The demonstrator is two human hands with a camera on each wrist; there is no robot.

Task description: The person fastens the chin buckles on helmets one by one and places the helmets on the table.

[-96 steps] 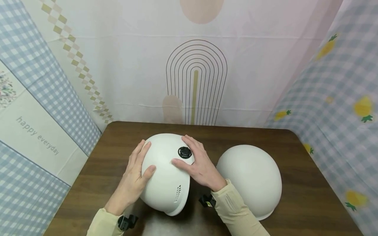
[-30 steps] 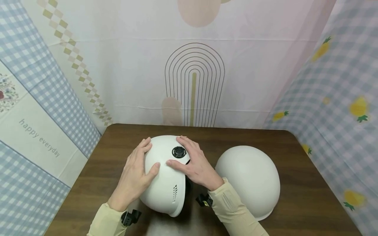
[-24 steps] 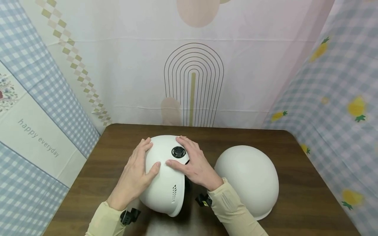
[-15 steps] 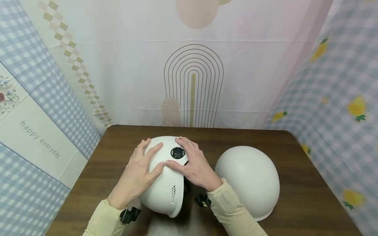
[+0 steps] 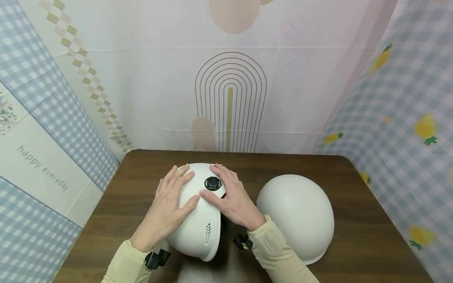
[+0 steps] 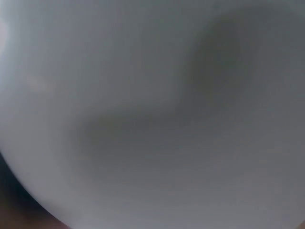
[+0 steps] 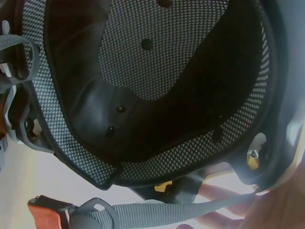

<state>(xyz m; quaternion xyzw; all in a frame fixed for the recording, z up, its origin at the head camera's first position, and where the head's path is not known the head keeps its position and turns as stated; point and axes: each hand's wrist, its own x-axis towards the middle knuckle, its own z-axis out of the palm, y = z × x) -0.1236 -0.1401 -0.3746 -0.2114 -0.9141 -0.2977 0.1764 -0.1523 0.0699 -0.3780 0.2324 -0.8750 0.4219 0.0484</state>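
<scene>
A white helmet (image 5: 194,232) lies tilted on the table, its opening towards the right. Across its dome my left hand (image 5: 166,208) rests with fingers spread and fairly straight. My right hand (image 5: 236,200) grips the rim side, its thumb beside the round black vent (image 5: 212,183). In the right wrist view the helmet's padded lining (image 7: 143,71) shows, with a grey chin strap (image 7: 176,214) and a red-and-black buckle (image 7: 46,217) hanging below; some fingers (image 7: 219,202) appear behind the strap. Only blurred white shell (image 6: 143,62) fills the left wrist view.
To the right stands a second smooth white dome (image 5: 295,216), helmet-like, close to my right forearm. Both stand on a dark brown wooden table (image 5: 364,236). Patterned cloths (image 5: 159,78) hang behind it and at both sides.
Over the last seconds the helmet has turned and shifted slightly left. My left fingers have slid inwards over the dome, the thumb coming close to the right thumb. The second dome stays put.
</scene>
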